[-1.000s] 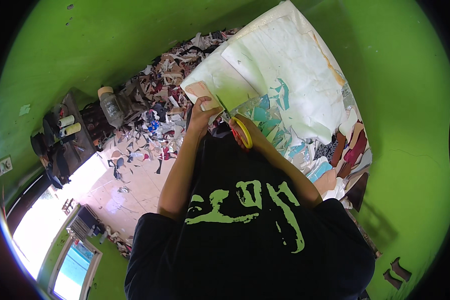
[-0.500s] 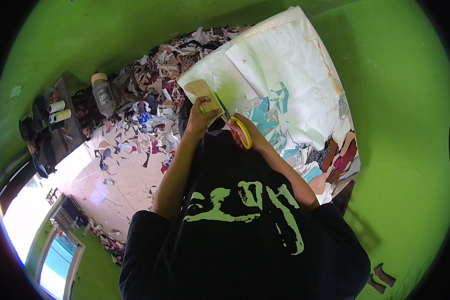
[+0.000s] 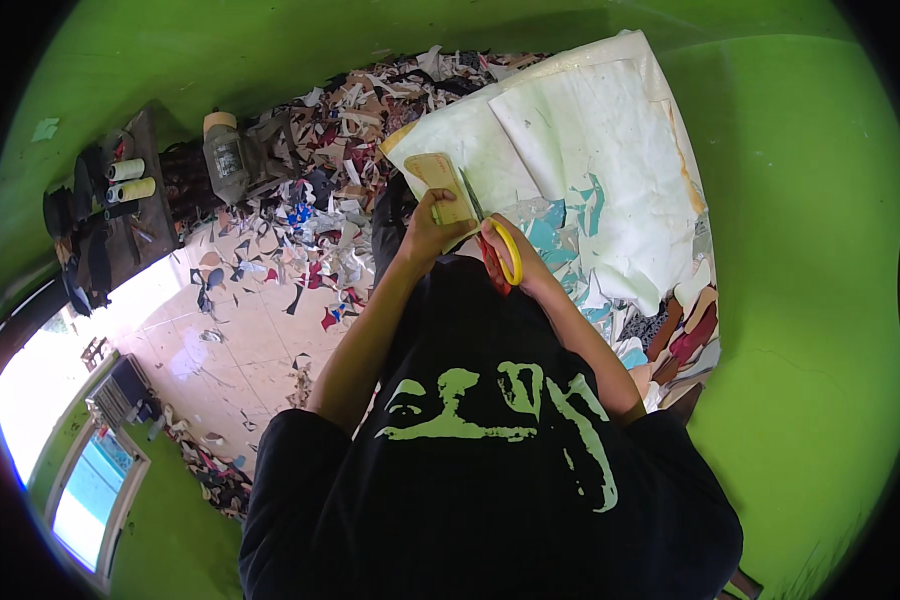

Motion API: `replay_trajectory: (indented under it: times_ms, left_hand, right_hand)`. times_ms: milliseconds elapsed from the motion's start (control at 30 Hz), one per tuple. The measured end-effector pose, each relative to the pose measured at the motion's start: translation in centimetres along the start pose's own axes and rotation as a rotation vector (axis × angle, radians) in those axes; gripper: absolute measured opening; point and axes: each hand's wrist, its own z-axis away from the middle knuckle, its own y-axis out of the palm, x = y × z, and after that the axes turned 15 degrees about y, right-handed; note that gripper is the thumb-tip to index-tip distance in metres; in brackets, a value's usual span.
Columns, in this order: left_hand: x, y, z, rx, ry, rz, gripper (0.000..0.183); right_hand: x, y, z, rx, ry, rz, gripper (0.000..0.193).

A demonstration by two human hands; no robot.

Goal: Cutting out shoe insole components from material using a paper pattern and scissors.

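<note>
In my left hand (image 3: 433, 232) is a stack or pad of pale tan, flat material (image 3: 430, 173) with rounded upper corners; my fingers wrap its right side and lower part. My right hand (image 3: 526, 262) grips a pair of scissors (image 3: 511, 252) with yellow and red handles. Their blades point up and away, along the right edge of the tan piece. Whether the blades are parted is too fine to make out. Both hands are close together in front of my black shirt, above the near corner of a white sheet (image 3: 630, 140).
The white sheet lies over a work surface with teal scraps (image 3: 550, 235) and dark red and brown offcuts (image 3: 695, 335). Scraps (image 3: 370, 110) heap along the green wall. At left are a bottle (image 3: 226, 165), thread spools (image 3: 130, 188) and a wooden bench (image 3: 160, 150).
The view has shifted, so hands, sheet and bench all appear a little further right. My left hand still holds the tan piece and my right hand the scissors.
</note>
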Motion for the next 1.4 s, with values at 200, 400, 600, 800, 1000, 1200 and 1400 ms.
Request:
replay_trajectory:
  times_ms: [200,400,600,800,1000,1200,1400]
  left_hand:
    - [-0.7,-0.1,0.3,0.002,-0.027,0.020,0.048]
    - [-0.8,1.2,0.4,0.014,0.044,-0.031,0.050]
    - [-1.7,2.5,0.7,-0.008,0.059,0.044,0.051]
    - [-1.4,2.4,1.0,-0.027,0.065,0.076,0.051]
    - [-0.7,2.1,1.4,0.057,0.081,0.051,0.050]
    - [-1.6,2.5,1.2,0.034,0.075,0.101,0.049]
    - [-1.4,2.5,1.6,0.087,0.086,0.016,0.050]
  right_hand:
    - [1.2,0.0,0.8,-0.016,0.020,0.014,0.051]
    - [1.6,-0.4,-0.4,-0.009,0.040,-0.079,0.054]
    - [2.4,-0.2,-0.8,-0.036,-0.021,-0.129,0.056]
    - [3.4,-1.7,-1.7,0.036,-0.046,0.010,0.055]
    - [4.6,-2.1,-2.8,0.015,-0.055,0.039,0.055]
    - [4.3,-2.5,-3.8,0.045,-0.124,0.131,0.057]
    - [7.2,-1.0,-2.1,0.008,-0.111,0.082,0.056]
